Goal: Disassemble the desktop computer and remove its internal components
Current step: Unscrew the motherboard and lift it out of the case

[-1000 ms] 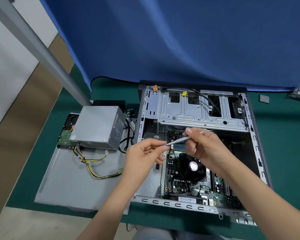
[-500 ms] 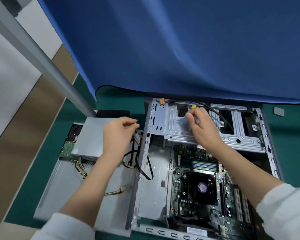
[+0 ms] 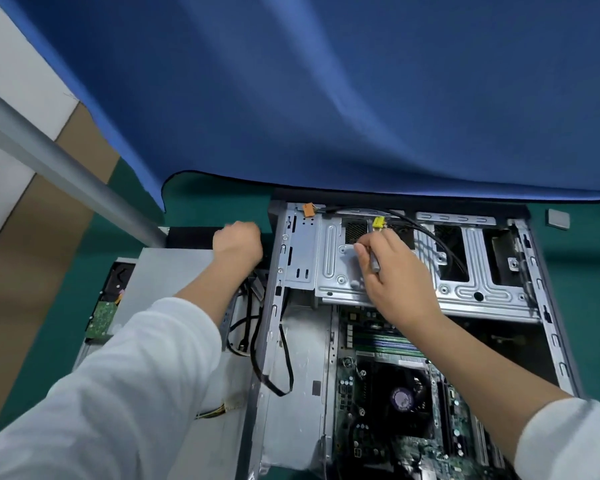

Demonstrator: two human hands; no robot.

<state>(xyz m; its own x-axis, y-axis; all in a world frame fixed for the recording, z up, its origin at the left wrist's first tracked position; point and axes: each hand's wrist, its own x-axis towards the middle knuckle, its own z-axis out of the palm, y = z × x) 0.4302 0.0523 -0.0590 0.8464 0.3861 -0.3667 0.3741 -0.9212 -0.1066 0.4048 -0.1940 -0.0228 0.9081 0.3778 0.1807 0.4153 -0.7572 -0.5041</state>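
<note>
The open desktop case (image 3: 274,306) lies on its side on the green table, with the motherboard (image 3: 378,341) and black CPU fan (image 3: 400,398) exposed. My right hand (image 3: 395,282) rests on the silver drive cage (image 3: 465,292) and grips a slim silver screwdriver (image 3: 373,261), its tip pointing up near a yellow connector (image 3: 378,222). My left hand (image 3: 238,242) is outside the case's left wall, at the far edge of the grey power supply (image 3: 167,271). Its fingers are curled away from me and blurred, hiding anything inside them.
The power supply sits on the removed side panel (image 3: 236,445), with a hard drive's green board (image 3: 101,318) to its left. Black cables (image 3: 279,358) loop over the case wall. A blue cloth (image 3: 326,98) hangs behind, a metal pole (image 3: 66,168) slants left, and a small grey square (image 3: 558,219) lies far right.
My hands parted from above the motherboard. The left moved out past the case wall toward the power supply's far edge; the right carried the screwdriver up to the drive cage. My head moved closer.
</note>
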